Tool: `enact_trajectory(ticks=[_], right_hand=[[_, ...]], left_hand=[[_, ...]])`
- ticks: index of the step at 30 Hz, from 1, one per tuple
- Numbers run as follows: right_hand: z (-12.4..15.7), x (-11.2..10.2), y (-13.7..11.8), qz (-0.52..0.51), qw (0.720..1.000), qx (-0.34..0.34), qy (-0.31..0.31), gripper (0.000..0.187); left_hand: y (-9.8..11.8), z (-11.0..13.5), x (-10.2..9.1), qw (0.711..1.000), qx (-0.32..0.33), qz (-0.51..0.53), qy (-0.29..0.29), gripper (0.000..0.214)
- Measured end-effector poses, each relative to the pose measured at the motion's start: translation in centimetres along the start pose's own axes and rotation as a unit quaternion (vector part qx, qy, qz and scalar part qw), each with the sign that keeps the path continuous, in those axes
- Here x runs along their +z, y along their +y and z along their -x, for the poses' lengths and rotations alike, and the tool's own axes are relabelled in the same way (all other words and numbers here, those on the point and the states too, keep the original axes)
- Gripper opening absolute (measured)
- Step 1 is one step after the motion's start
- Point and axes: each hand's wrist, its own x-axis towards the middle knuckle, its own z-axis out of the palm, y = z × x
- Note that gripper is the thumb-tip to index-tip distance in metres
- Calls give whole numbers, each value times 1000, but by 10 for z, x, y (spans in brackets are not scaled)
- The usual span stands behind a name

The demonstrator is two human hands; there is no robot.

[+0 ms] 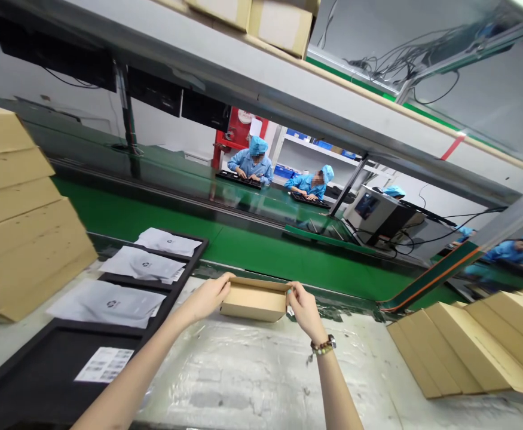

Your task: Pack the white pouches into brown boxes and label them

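Observation:
A small open cardboard box (253,300) sits at the far edge of the plastic-covered worktable (252,370), close to the green conveyor belt. My left hand (210,295) grips its left end with fingers curled over the rim. My right hand (303,309), with a bead bracelet at the wrist, grips the right end the same way. Both hands are closed on the box.
A black tray (41,376) at the left carries grey plastic bags (104,303) and a printed sheet. Stacked flat cardboard (19,227) rises at far left; folded boxes (471,346) lie at the right. The green belt (261,251) runs beyond; people in blue work further back.

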Motion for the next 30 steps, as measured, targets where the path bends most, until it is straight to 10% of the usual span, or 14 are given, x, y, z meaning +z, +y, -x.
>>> enact_trajectory(ticks=[7, 12, 17, 21, 24, 27, 30], right_hand=[[26, 26, 13, 45, 998, -27, 24, 36], [82, 72, 42, 83, 994, 2, 74, 59], [76, 89, 67, 112, 992, 10, 52, 64], [77, 101, 79, 145, 987, -76, -10, 58], [95, 106, 97, 150, 986, -73, -22, 57], [114, 104, 121, 124, 988, -89, -38, 58], [128, 99, 127, 73, 994, -72, -35, 59]], left_hand=[[-35, 0, 19, 998, 52, 16, -12, 43], [-57, 14, 64, 984, 143, 33, 104, 57], [-32, 45, 122, 983, 152, -23, 103, 40], [2, 105, 160, 955, 292, -33, 32, 29], [-4, 144, 127, 978, 207, -7, 38, 21], [-52, 169, 45, 991, -54, -42, 117, 27], [-113, 184, -27, 983, -130, -68, 107, 18]])
